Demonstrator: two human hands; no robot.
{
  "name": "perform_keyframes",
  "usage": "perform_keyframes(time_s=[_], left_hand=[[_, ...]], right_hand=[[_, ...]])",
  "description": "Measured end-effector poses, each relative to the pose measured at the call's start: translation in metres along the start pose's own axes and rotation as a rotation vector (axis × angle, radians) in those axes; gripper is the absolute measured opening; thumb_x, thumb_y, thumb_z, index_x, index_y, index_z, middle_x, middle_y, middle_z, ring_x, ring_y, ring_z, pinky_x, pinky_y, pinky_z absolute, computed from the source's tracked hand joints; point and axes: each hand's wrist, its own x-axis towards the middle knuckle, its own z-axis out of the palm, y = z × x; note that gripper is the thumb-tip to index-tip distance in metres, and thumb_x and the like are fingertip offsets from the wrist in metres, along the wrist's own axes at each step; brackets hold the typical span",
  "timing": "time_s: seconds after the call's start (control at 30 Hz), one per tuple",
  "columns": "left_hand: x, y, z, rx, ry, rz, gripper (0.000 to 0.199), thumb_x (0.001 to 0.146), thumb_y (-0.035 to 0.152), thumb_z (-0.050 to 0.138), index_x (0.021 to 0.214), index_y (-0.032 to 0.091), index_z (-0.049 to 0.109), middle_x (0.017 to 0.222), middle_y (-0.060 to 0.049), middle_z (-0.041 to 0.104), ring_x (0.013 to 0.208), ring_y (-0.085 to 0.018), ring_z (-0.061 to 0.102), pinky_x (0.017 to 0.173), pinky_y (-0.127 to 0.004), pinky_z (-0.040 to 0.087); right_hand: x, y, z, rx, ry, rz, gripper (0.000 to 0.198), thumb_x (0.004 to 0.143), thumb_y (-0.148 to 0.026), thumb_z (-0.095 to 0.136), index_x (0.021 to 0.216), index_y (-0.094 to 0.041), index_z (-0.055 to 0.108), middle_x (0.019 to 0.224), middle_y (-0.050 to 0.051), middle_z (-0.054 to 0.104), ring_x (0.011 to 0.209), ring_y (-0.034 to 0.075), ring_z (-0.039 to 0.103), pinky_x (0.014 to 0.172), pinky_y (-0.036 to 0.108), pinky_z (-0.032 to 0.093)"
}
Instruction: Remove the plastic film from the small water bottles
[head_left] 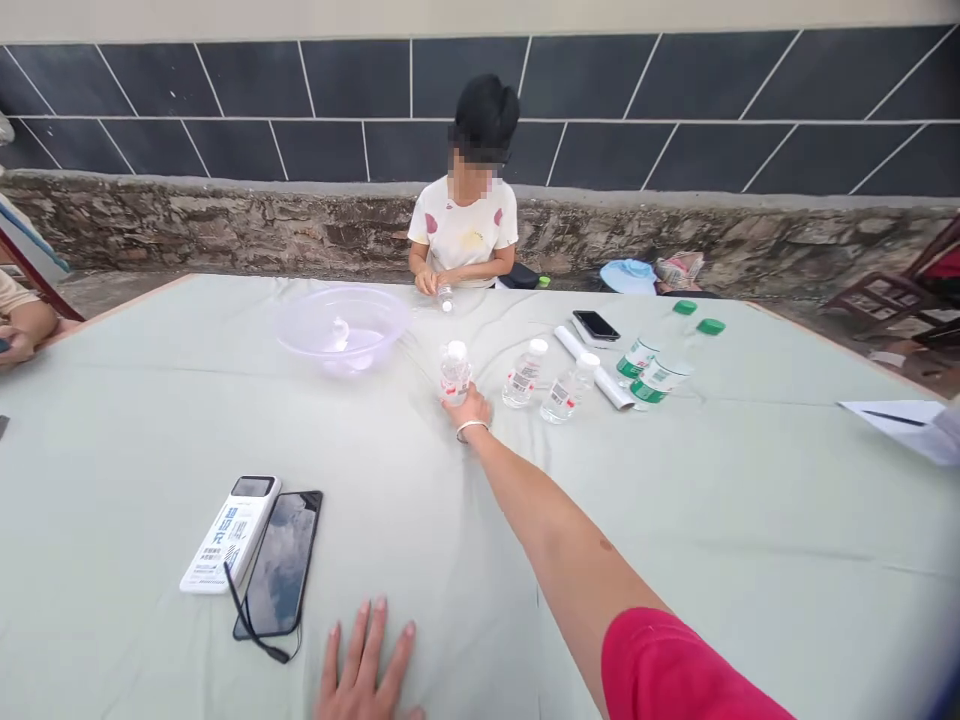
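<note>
My right hand (469, 407) reaches far across the table and wraps round the lower part of a small clear water bottle (455, 370) with a white cap, which stands upright. To its right are two similar bottles, one nearer my hand (520, 376) and one further right (568, 390). At the bottom of the view my left hand (366, 668) lies flat on the tablecloth with its fingers spread, holding nothing. Closest to it are a dark smartphone (281, 565) and a white power bank (231, 535) with a short black cable (251, 618).
A translucent purple basin (285, 325) sits at the back left. Across the table, a person (465, 235) holds a small bottle (446, 298). Two green-capped bottles (660, 375), a white roll (600, 372) and a phone (596, 324) are right. Paper with a pen (892, 417) lies far right.
</note>
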Motion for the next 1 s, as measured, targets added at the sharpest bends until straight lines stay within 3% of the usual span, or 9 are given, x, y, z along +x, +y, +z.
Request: perform_keyframes(time_s=[0.13,0.27,0.4,0.6,0.8,0.9,1.0], left_hand=[[0.014,0.0,-0.027,-0.086,-0.118,-0.001,0.06,0.079,0.045,0.046,0.136,0.041,0.029,0.146,0.0,0.032,0.135,-0.03,0.027,0.108,-0.053,0.014],[0.019,0.008,-0.05,-0.14,-0.138,-0.032,0.054,0.084,0.043,0.041,0.137,0.034,0.034,0.148,-0.003,0.026,0.137,-0.029,0.019,0.109,-0.051,0.008],[0.02,0.011,-0.057,-0.133,-0.11,-0.045,0.052,0.085,0.038,0.041,0.136,0.03,0.038,0.148,-0.006,0.027,0.137,-0.028,0.021,0.109,-0.05,0.009],[0.019,0.009,-0.056,-0.087,-0.046,-0.034,0.049,0.086,0.038,0.04,0.134,0.027,0.044,0.145,-0.009,0.034,0.135,-0.028,0.026,0.108,-0.049,0.015],[0.027,0.017,-0.06,-0.108,-0.034,-0.111,0.045,0.085,0.035,0.042,0.128,0.025,0.052,0.141,-0.008,0.041,0.133,-0.03,0.029,0.106,-0.049,0.02],[0.043,0.038,-0.064,-0.258,-0.037,-0.228,0.042,0.086,0.034,0.037,0.119,0.019,0.058,0.135,-0.011,0.048,0.13,-0.027,0.036,0.104,-0.044,0.027],[0.058,0.067,-0.064,-0.554,-0.077,-0.26,0.046,0.088,0.038,0.03,0.121,0.015,0.054,0.116,-0.011,0.06,0.108,-0.018,0.055,0.091,-0.029,0.041]], right_hand=[[-0.111,0.03,-0.031,0.102,-0.064,-0.059,0.049,0.068,-0.038,0.064,0.11,-0.02,0.049,0.103,0.006,0.065,0.096,0.021,0.06,0.084,0.03,0.044],[-0.219,0.06,-0.056,0.245,-0.142,-0.231,0.052,0.067,-0.036,0.063,0.115,-0.019,0.049,0.11,0.007,0.063,0.102,0.022,0.058,0.09,0.033,0.044],[-0.29,0.08,-0.075,0.261,-0.177,-0.261,0.048,0.067,-0.036,0.062,0.113,-0.022,0.052,0.109,0.007,0.063,0.101,0.026,0.059,0.09,0.038,0.045],[-0.32,0.085,-0.097,0.24,-0.2,-0.049,0.041,0.074,-0.044,0.053,0.106,-0.019,0.054,0.099,0.008,0.067,0.091,0.025,0.062,0.079,0.034,0.045],[-0.312,0.072,-0.11,0.084,-0.322,0.2,0.061,0.078,-0.064,0.038,0.105,-0.013,0.057,0.102,0.016,0.066,0.094,0.03,0.061,0.075,0.037,0.043],[-0.31,0.071,-0.109,0.087,-0.325,0.163,0.066,0.082,-0.064,0.03,0.112,-0.011,0.055,0.106,0.018,0.064,0.098,0.03,0.06,0.077,0.036,0.042],[-0.315,0.077,-0.106,0.094,-0.318,0.01,0.066,0.086,-0.062,0.019,0.107,-0.013,0.059,0.104,0.015,0.065,0.097,0.026,0.061,0.077,0.033,0.042]])
